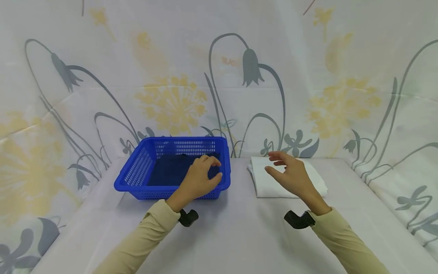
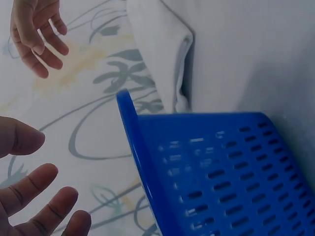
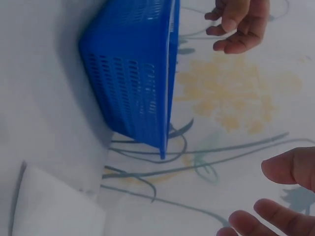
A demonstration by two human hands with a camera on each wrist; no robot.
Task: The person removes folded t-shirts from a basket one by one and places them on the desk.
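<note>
A blue plastic basket (image 1: 224, 163) with slotted walls stands on the left of the table, dark navy cloth (image 1: 169, 169) lying inside it. My left hand (image 1: 200, 179) is raised over the basket's front right side, its fingers loosely bent and holding nothing. To the right lies a folded white cloth (image 1: 265, 186). Above that cloth hovers my right hand (image 1: 291, 175), thumb and fingers spread apart with nothing between them. In the left wrist view the left fingers (image 2: 44, 204) are apart from the basket's rim.
A pale table surface (image 1: 236, 236) runs under everything. Behind it hangs a white curtain (image 1: 191, 57) printed with grey and yellow flowers, which also lines both sides. Each wrist carries a black camera mount (image 1: 299, 220).
</note>
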